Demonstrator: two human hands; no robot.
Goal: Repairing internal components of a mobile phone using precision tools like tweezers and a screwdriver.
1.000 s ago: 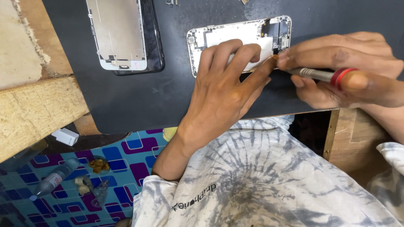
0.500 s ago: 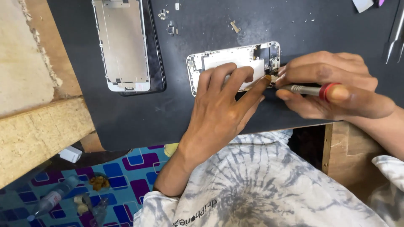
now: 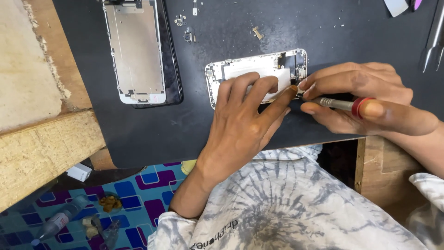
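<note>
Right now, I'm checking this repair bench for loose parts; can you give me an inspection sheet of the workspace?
Surface: black mat on a wooden bench.
Job's things: opened phone body; screwdriver, tip at its edge.
Clutter: detached screen assembly; tiny screws and brackets; tweezers.
Grippers: left hand presses on the phone body; right hand holds the screwdriver.
Cables: nothing seen.
Surroundings: patterned floor, plastic bottle.

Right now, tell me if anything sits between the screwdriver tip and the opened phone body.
Nothing visible does. The right hand holds the screwdriver with its tip at the phone body; the left hand lies on that body, its fingertip beside the tip.
</note>
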